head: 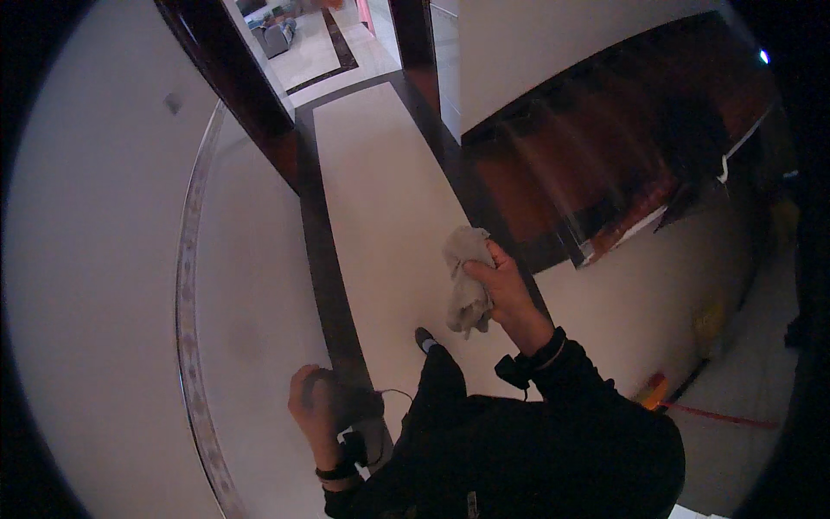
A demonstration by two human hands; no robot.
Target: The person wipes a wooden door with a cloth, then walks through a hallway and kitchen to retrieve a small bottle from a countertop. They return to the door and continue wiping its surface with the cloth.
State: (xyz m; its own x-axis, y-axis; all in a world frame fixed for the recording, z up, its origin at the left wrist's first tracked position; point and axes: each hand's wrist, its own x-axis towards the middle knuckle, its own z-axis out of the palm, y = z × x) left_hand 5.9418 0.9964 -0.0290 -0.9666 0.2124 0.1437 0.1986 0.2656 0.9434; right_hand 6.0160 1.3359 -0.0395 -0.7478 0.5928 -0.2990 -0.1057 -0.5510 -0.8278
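My right hand (pixel 509 289) is closed on a crumpled light grey cloth (pixel 463 285), held above the pale floor tiles of a passage. At the lower left, my left hand (pixel 314 409) is curled beside a dark object (pixel 353 399) that I cannot make out; a thin cord runs near it. Whether the fingers grip this object is too dim to tell. Both wrists wear dark bands with small black devices. Below the cloth, a dark shoe (pixel 423 337) stands on the pale floor (pixel 382 214).
A tiled wall with a patterned border strip (pixel 188 272) runs along the left. Ahead is a dark door frame (pixel 240 71), with a grey sofa (pixel 275 39) beyond. Dark reddish steps (pixel 519 188) rise at the right. An orange and red object (pixel 652 392) lies lower right.
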